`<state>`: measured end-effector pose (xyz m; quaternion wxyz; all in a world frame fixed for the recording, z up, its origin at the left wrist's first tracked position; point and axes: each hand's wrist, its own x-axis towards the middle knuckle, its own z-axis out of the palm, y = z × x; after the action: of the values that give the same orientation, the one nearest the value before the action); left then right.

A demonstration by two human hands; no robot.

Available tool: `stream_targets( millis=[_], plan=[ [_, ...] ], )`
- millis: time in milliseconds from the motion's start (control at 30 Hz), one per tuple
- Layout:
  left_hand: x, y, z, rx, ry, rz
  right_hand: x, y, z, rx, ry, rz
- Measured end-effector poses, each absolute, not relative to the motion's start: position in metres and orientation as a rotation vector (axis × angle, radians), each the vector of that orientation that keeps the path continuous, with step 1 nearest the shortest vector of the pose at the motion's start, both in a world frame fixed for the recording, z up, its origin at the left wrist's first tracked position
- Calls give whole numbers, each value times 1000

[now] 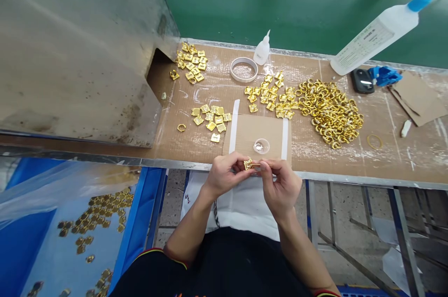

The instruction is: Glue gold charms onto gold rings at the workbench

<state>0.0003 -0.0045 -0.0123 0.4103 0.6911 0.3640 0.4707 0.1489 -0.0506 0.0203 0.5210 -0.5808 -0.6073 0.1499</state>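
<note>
My left hand (226, 172) is closed, pinching a small gold-coloured metal piece (248, 164) between thumb and fingers. My right hand (283, 185) pinches a thin stick (256, 165) whose tip meets the gold piece; what kind of tool it is I cannot make out. Just beyond both hands, a small clear cup (261, 146) with a little clear content sits on a cardboard pad (250, 129) between strips of white tape. Several square gold pieces (211, 126) lie left of the pad, and more gold pieces (269, 91) lie behind it.
A heap of gold rings (331, 110) lies at right. Behind stand a tape roll (244, 69), a small dropper bottle (262, 50) and a large leaning bottle (376, 40). A metal box (80, 49) blocks the left side. Below it, a blue bin (135, 222) holds gold pieces.
</note>
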Motion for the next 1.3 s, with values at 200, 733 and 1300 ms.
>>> stream_targets(
  millis=[200,733,1300],
  plan=[
    [0,-5,-13,1751,928,1159,162,-47,17,-1350,-1339,408],
    [1,-1,-7,1805,932,1192,184,-5,9,-1392,-1699,144],
    [-1,-2,-6,1512,980,1112,202,4,24,-1364,-2044,120]
  ],
)
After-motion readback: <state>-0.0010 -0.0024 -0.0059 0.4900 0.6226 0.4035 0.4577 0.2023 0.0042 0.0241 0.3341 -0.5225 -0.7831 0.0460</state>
